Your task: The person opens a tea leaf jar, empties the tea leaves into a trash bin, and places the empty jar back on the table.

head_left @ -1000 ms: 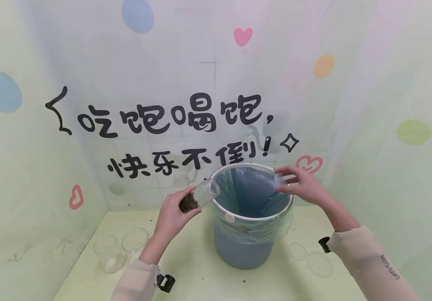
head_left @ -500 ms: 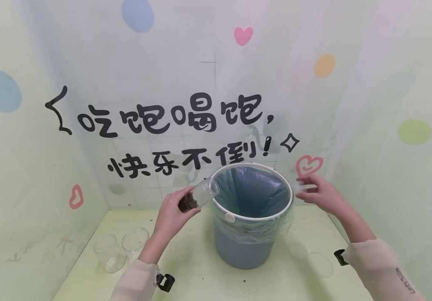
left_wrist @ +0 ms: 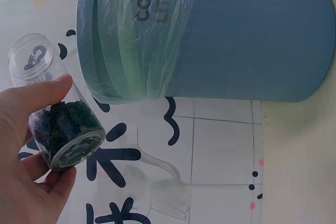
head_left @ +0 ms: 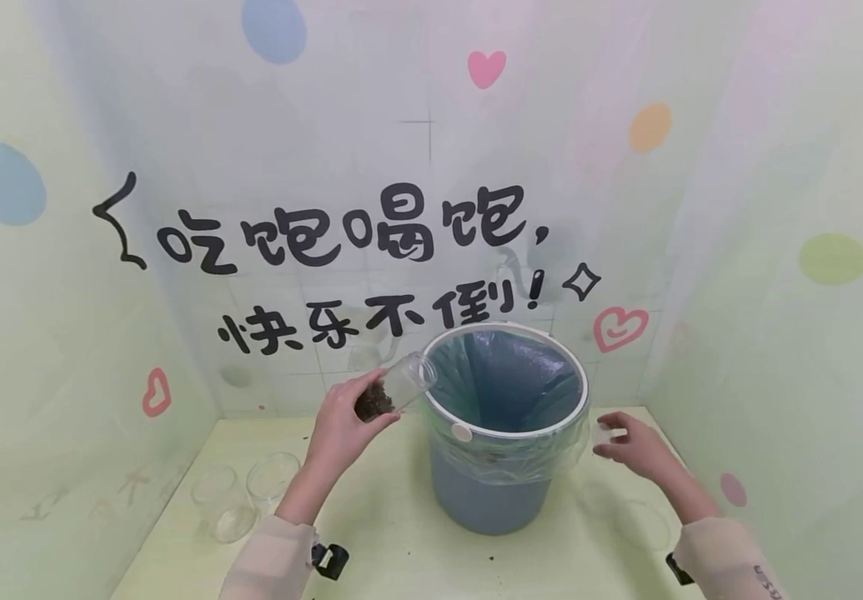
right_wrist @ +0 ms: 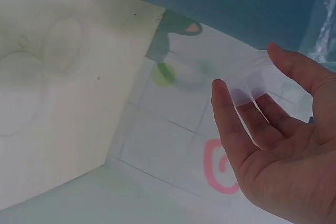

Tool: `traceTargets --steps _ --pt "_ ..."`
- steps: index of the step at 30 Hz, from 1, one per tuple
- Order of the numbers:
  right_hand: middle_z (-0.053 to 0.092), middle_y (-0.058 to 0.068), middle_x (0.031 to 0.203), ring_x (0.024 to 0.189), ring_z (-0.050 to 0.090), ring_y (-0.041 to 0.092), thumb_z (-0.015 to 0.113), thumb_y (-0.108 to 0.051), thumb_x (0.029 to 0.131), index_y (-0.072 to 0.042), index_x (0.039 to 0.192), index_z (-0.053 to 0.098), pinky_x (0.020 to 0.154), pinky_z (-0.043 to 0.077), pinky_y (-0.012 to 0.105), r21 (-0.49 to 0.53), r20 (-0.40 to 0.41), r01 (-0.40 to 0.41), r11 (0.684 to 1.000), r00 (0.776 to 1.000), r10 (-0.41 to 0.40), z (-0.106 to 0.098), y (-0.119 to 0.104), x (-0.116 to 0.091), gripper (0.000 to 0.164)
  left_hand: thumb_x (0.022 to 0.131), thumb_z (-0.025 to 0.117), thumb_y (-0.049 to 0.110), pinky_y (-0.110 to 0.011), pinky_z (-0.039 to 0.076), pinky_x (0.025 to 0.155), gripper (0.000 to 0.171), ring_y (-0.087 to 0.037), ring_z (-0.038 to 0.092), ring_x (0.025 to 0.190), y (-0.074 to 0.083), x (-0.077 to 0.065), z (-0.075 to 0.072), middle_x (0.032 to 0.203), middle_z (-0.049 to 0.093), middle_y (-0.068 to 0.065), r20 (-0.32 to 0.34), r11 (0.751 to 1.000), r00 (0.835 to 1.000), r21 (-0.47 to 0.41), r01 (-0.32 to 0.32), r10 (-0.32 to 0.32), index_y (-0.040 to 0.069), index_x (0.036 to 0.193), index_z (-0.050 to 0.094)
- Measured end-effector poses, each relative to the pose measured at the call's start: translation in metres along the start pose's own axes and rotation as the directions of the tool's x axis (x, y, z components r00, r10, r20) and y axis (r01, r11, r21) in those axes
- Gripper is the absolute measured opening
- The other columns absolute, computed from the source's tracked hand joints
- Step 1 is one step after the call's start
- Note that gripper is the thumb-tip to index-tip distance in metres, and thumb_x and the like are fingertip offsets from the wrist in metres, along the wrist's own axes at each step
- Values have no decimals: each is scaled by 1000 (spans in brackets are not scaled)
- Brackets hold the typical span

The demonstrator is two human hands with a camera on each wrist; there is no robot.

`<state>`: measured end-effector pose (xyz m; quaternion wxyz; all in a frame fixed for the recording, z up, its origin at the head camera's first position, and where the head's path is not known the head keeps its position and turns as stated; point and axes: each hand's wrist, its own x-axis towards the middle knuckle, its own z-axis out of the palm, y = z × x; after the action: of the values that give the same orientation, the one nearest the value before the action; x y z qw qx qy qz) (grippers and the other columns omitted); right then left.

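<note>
My left hand (head_left: 343,425) grips a clear jar (head_left: 410,379) that is tilted, its mouth beside the left part of the bin's rim. Dark, crumbly stuff (left_wrist: 67,124) fills the lower part of the jar, as the left wrist view shows. The blue bin (head_left: 487,496) stands upright, lined with a thin green bag (head_left: 509,457) folded over its white rim. Right of the bin, my right hand (head_left: 634,446) pinches a clear round lid (right_wrist: 251,83) between thumb and fingers. The lid is nearly see-through in the head view.
Clear jars (head_left: 233,523) stand on the pale table (head_left: 371,533) at the left. Faint clear rings (head_left: 644,525) lie on it to the right of the bin. Dark crumbs are scattered about. A printed curtain (head_left: 431,158) hangs behind and along both sides.
My right hand has moved from over the bin's right rim outward and then down beside the bin, with the lid still in its fingers. The left hand and jar have hardly moved.
</note>
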<state>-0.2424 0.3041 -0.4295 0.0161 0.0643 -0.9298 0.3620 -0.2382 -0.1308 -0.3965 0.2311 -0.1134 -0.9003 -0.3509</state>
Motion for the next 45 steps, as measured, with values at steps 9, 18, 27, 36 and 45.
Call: traceTargets --steps 9,18,27,36,45 --pt "64 30 115 100 64 44 79 -6 78 9 118 60 85 56 54 -148 -16 -7 989 1000 5 41 41 -8 48 75 88 26 -53 51 97 66 -34 58 117 -1 0 -1 124 70 -8 -7 1000 1000 1 -5 5 16 135 62" --pt "59 21 102 92 63 36 82 -6 72 5 113 63 82 54 54 -248 25 -54 967 998 62 65 63 -17 46 75 88 24 -53 50 99 66 -35 58 118 -4 -1 -1 124 70 -9 -10 1000 1000 1 -13 13 14 135 62" --pt "62 12 97 85 63 28 87 -5 64 -2 105 61 72 55 46 -338 71 -38 941 995 66 84 79 -27 48 74 88 23 -52 50 99 66 -35 59 118 -6 -3 -1 123 70 -9 -16 1000 1000 1 -23 23 14 135 62" --pt "63 8 96 85 60 28 88 -6 59 -9 97 60 68 55 46 -397 60 16 918 998 9 88 78 -30 47 73 89 23 -53 50 97 66 -35 60 116 -7 -4 -1 122 71 -9 -31 1000 999 6 -28 28 13 133 63" --pt "58 8 93 83 59 27 89 -7 58 -11 95 60 68 55 46 -417 83 10 909 996 27 92 75 -32 47 74 89 22 -53 51 96 66 -35 60 114 -9 -6 -1 122 70 -9 -27 1000 1000 1 -12 12 14 133 63"
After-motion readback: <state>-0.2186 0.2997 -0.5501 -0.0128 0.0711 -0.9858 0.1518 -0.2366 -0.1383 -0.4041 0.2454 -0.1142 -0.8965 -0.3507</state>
